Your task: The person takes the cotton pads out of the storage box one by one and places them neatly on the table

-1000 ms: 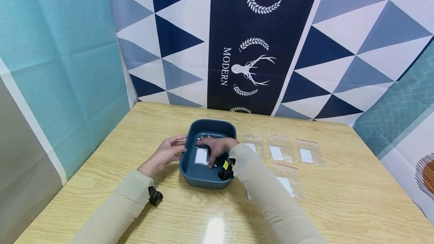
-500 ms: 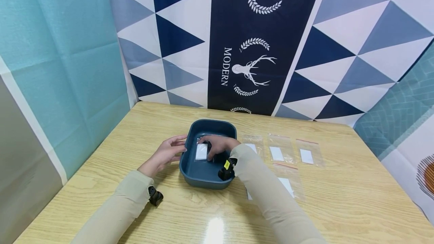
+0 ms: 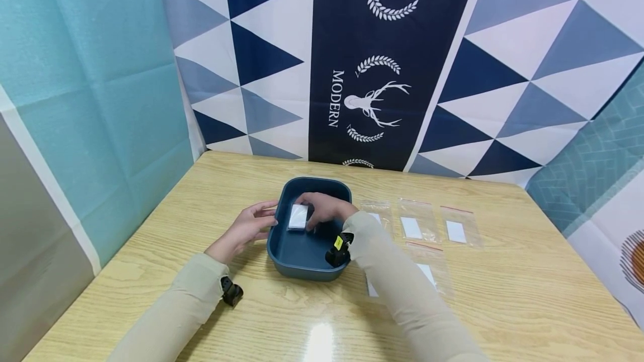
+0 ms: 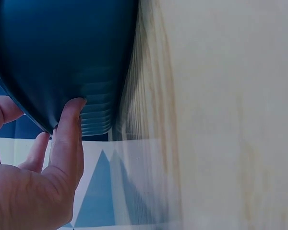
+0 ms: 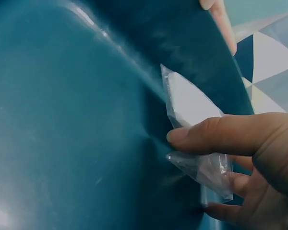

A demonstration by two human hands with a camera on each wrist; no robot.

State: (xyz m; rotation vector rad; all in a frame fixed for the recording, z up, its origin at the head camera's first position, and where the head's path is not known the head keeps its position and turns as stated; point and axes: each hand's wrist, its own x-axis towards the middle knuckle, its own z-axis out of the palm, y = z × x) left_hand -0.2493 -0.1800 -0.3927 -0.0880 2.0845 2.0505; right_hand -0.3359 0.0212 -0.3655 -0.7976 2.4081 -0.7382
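Note:
In the head view, my left hand (image 3: pixel 250 226) is at the left side of a dark blue, rounded rectangular tub (image 3: pixel 302 253). The left wrist view shows its fingers on the tub's outer wall (image 4: pixel 62 52), with the thumb by the rim. My right hand (image 3: pixel 324 208) reaches inside the tub and pinches a clear plastic bag with a white card in it (image 3: pixel 298 217). The right wrist view has the thumb across the bag (image 5: pixel 189 100), other fingers behind it. The bag is tilted up and bent near the tub's wall.
Several clear zip bags with red seals and white cards, such as this zip bag (image 3: pixel 455 231), lie flat on the wooden table (image 3: pixel 518 284) right of the tub. The right sleeve (image 3: pixel 397 284) partly covers some. A patterned cloth (image 3: pixel 261 82) hangs behind.
My right hand has drawn its fingers together and lifted the bag from lying flat on the tub's floor, bringing it slightly toward the far end. My left hand has not moved.

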